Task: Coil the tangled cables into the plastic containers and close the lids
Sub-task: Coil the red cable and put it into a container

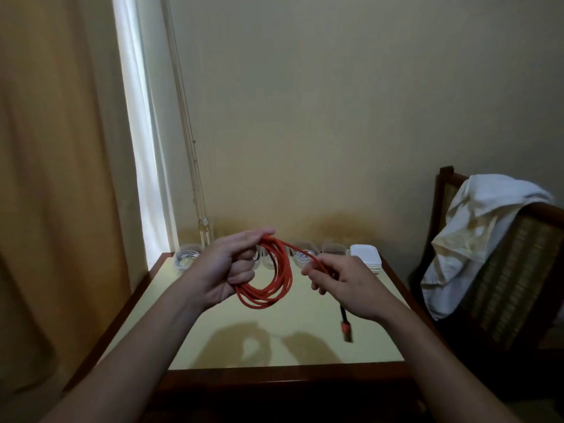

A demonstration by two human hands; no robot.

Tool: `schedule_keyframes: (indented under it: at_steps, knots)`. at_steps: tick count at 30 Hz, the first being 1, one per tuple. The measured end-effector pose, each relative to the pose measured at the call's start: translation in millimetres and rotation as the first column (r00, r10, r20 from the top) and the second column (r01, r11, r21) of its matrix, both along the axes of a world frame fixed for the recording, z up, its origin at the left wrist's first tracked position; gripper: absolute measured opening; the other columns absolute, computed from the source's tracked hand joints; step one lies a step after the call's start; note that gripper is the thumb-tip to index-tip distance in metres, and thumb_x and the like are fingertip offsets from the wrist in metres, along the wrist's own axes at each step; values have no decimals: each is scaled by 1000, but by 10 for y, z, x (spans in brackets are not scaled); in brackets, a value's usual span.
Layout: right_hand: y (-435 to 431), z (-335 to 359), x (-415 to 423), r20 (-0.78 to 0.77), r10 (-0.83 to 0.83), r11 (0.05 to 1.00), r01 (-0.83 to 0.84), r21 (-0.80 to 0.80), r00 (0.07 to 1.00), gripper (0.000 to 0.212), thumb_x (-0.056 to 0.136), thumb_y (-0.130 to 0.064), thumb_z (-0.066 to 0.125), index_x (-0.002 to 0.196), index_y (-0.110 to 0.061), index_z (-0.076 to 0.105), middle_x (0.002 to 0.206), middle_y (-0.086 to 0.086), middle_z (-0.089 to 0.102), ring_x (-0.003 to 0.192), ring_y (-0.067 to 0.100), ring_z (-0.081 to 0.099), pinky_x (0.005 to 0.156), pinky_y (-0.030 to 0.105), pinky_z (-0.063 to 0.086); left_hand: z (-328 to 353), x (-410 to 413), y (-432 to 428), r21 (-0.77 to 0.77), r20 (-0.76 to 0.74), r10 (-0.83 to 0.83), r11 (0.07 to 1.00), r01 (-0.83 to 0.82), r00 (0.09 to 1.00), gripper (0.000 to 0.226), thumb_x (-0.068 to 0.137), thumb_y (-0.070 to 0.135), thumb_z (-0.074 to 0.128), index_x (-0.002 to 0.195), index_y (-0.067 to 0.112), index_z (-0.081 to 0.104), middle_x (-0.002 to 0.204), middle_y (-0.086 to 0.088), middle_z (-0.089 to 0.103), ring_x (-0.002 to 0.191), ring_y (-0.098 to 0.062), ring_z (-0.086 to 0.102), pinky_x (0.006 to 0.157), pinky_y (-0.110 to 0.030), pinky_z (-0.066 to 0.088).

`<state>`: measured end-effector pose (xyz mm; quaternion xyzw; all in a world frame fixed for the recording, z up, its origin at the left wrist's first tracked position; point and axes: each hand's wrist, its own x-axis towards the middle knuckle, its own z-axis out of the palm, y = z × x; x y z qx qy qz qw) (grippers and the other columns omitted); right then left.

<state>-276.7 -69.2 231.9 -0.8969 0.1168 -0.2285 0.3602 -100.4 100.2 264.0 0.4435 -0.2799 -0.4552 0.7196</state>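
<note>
Coiled red-orange cable [282, 271] held above the yellow-topped wooden bench [305, 328].
The left hand [227, 271] has its fingers [244, 265] curled round the loops. The right hand [346, 285] pinches the free strand, and its black-and-orange plug [345, 327] dangles over the bench. Clear round plastic containers [184, 256] and stacked white lids [364, 254] line the bench's far edge.

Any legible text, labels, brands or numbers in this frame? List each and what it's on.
No readable text in the head view.
red cable: no print visible.
plug: motion-blurred, any marking unreadable.
clear containers and white lids at the back: too small and blurred to show a label.
</note>
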Motion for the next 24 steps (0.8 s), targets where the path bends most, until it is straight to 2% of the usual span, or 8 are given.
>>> schedule_keyframes:
  at_steps: [5,7,9,12,15,19,21,24]
  knots:
    - [-78,-51,20,-113,-132,941,89,-326,985,39,101,-47,54,80,-17,66,74,-3,66,72,11,59,69,36,47,42,18,51,-55,-114,-68,997,62,991,34,89,17,59,119,3,66,48,10,22,36,-1,10,34,-16,9]
    - [-85,-96,42,-112,-194,902,132,-410,975,45,102,-51,48,82,-14,64,75,1,64,72,16,57,69,41,45,24,24,53,-89,-151,-138,988,126,979,40,80,18,77,117,3,70,52,10,17,39,-3,8,32,-16,12]
    - [-67,-115,65,-91,-202,909,152,-389,975,36,103,-44,51,90,-16,69,79,-1,68,76,15,60,70,39,48,-2,24,55,-112,-176,-199,977,181,964,60,63,16,93,118,3,71,56,9,14,39,-4,9,30,-16,16]
    - [12,-96,111,-31,-152,985,149,-83,988,17,103,-27,57,94,-21,69,76,-5,70,66,4,59,63,25,45,-51,-14,24,-118,-190,-250,966,231,949,66,57,15,98,117,4,72,55,9,16,38,-3,10,28,-16,19]
    - [91,-59,139,91,-108,959,80,273,990,16,104,-21,57,98,-12,69,77,-4,73,67,10,64,62,25,50,-61,-51,-3,-134,-241,-249,966,222,938,61,59,14,97,113,4,71,50,9,20,38,-3,10,27,-16,20]
    - [223,-66,165,142,-77,792,-26,610,987,24,102,-26,59,115,-10,71,94,9,76,81,17,67,64,25,51,-15,-137,-64,-77,-298,-95,994,75,950,26,85,27,67,103,9,66,44,9,24,40,-5,4,31,-14,9]
    - [302,-100,202,140,-79,657,-54,752,987,27,101,-32,59,117,-14,73,96,5,74,82,14,65,64,24,49,-11,-175,-97,-84,-309,-22,996,-4,951,39,89,42,57,108,11,68,45,9,22,38,-4,5,31,-14,9]
    - [363,-131,228,130,-59,545,-77,835,990,23,101,-34,58,107,-22,76,94,-4,73,80,9,66,74,29,49,-45,-200,-136,-92,-309,64,991,-97,949,51,94,56,47,118,17,70,48,9,21,30,0,15,29,-14,12]
